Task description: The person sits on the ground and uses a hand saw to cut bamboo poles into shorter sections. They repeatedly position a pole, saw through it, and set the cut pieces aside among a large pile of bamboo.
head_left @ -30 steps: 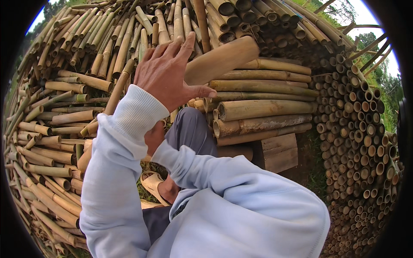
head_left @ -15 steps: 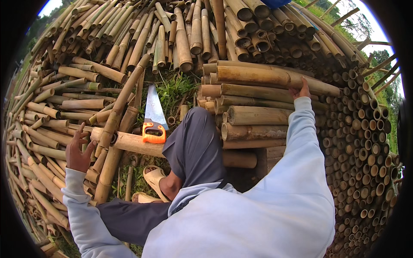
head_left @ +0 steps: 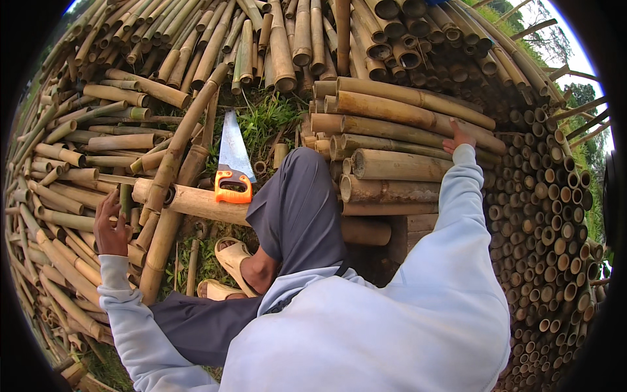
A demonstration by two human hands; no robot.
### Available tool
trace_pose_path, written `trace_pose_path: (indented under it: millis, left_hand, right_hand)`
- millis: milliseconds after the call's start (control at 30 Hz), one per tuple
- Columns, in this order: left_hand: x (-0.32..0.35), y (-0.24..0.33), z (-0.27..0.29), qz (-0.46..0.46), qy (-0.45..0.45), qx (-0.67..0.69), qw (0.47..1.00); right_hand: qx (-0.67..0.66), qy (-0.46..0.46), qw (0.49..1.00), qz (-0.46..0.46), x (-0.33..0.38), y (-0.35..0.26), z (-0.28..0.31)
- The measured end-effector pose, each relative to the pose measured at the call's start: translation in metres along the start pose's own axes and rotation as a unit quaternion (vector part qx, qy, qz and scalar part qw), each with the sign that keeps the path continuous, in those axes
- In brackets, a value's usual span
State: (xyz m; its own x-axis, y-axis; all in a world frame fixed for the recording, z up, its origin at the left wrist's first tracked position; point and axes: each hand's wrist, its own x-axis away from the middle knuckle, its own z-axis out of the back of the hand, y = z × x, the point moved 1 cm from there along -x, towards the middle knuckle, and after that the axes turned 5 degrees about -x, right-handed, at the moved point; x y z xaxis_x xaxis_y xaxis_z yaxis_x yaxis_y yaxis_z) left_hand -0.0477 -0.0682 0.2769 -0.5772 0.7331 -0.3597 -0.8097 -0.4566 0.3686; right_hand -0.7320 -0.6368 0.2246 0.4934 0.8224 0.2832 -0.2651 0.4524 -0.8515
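My right hand [head_left: 460,138] rests against a thick bamboo length [head_left: 392,111] on the stack at the right. Its fingers are stretched out along the surface, not wrapped round it. My left hand [head_left: 112,225] is at the far left with fingers apart and slightly bent, holding nothing that I can see. Beside its fingers stands a short green bamboo piece [head_left: 125,202]; whether they touch is unclear. A handsaw with an orange handle [head_left: 233,187] leans blade-up on a bamboo log [head_left: 202,201], left of my knee.
Leaning bamboo poles [head_left: 186,150] cross the log. Cut bamboo lengths pile up at the left [head_left: 65,196] and the back [head_left: 281,46]. A tall stack [head_left: 542,248] shows its round ends at the right. Grass [head_left: 268,121] grows between the piles. My sandalled foot [head_left: 238,264] is near the log.
My right hand's fingers have straightened against the bamboo length, which has shifted slightly left and down. My left hand has drawn a little left, and the green piece beside it now shows.
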Motion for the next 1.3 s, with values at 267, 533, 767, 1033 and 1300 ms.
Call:
trace_pose_path:
  millis: [267,533,767,1033,1300]
  left_hand:
    - [0.007,0.001,-0.008,0.034,0.023,-0.06,0.997]
    - [0.02,0.012,0.002,-0.065,0.124,-0.083,0.987]
    - [0.035,-0.003,0.012,0.007,-0.023,-0.085,0.996]
    - [0.039,0.006,0.028,-0.013,0.126,-0.038,0.991]
    - [0.037,-0.011,0.026,0.098,0.056,0.033,0.993]
  right_hand:
    - [-0.098,-0.041,0.955,0.276,0.106,-0.023,-0.028]
    - [-0.108,-0.301,0.853,0.413,0.31,-0.028,-0.157]
    - [-0.006,-0.409,0.712,0.571,0.4,0.052,-0.282]
    - [0.051,-0.52,0.68,0.514,0.424,0.144,-0.3]
    - [0.1,-0.529,0.671,0.51,0.431,0.147,-0.303]
